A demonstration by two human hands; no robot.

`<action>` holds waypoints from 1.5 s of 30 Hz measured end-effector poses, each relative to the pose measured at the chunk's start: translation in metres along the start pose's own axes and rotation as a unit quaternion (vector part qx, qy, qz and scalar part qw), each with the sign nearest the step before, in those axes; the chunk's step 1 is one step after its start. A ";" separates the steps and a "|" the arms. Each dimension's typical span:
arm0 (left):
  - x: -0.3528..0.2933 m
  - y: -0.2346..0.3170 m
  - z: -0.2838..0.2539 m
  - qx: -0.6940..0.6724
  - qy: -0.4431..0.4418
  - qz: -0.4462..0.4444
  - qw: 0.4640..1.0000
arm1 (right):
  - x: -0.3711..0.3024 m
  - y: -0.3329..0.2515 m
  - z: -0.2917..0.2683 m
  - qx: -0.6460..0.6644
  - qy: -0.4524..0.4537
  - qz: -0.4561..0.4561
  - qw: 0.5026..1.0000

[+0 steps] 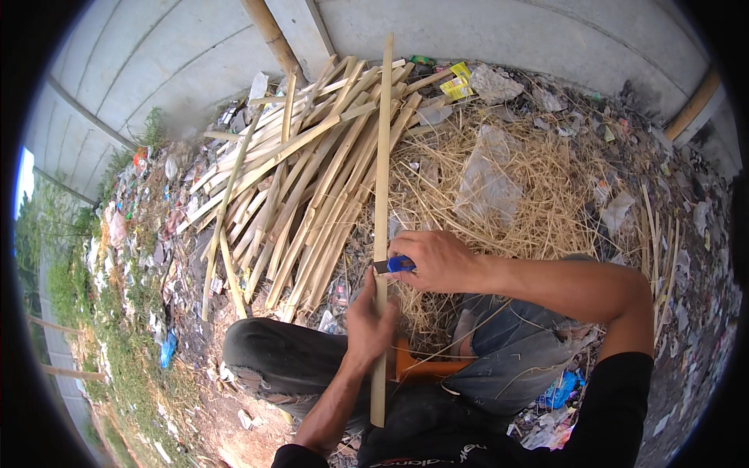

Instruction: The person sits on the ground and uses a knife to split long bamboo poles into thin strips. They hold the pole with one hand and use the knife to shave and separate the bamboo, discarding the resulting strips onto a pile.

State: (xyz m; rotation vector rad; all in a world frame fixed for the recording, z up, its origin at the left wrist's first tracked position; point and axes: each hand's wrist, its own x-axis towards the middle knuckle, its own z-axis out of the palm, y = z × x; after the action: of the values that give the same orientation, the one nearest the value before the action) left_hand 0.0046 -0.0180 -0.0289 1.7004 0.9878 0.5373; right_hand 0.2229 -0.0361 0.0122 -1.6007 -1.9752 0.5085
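Note:
A long pale bamboo slat runs upright through the middle of the head view, from beside my lap up toward the wall. My left hand is closed round its lower part, thumb pointing up along it. Just above, my right hand grips a blue-handled knife. Its short dark blade lies across the slat, touching it, close to my left fingertips. Most of the knife's handle is hidden in my right fingers. The slat's lower end rests by my dark shirt.
A heap of bamboo slats lies ahead on the left. Straw-like shavings cover the ground ahead, with a clear plastic sheet among them. An orange object sits between my legs. A grey wall stands behind; litter lies around.

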 end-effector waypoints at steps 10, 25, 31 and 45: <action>0.001 -0.001 -0.002 -0.025 0.049 0.044 0.998 | 0.007 -0.003 -0.019 -0.057 0.122 0.107 0.985; 0.002 0.005 -0.004 -0.029 -0.023 0.008 0.999 | -0.001 -0.002 -0.006 -0.125 0.007 -0.192 0.973; 0.004 -0.001 -0.005 -0.198 -0.047 -0.014 0.979 | 0.000 0.001 0.001 -0.176 0.086 -0.277 0.941; 0.003 0.004 -0.009 0.000 -0.035 -0.010 0.999 | 0.001 -0.022 -0.004 -0.066 -0.058 -0.057 0.995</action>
State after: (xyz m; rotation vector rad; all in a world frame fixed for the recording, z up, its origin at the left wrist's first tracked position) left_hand 0.0013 -0.0114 -0.0221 1.6957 0.9542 0.4620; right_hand 0.2090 -0.0403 0.0286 -1.5552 -2.2130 0.4431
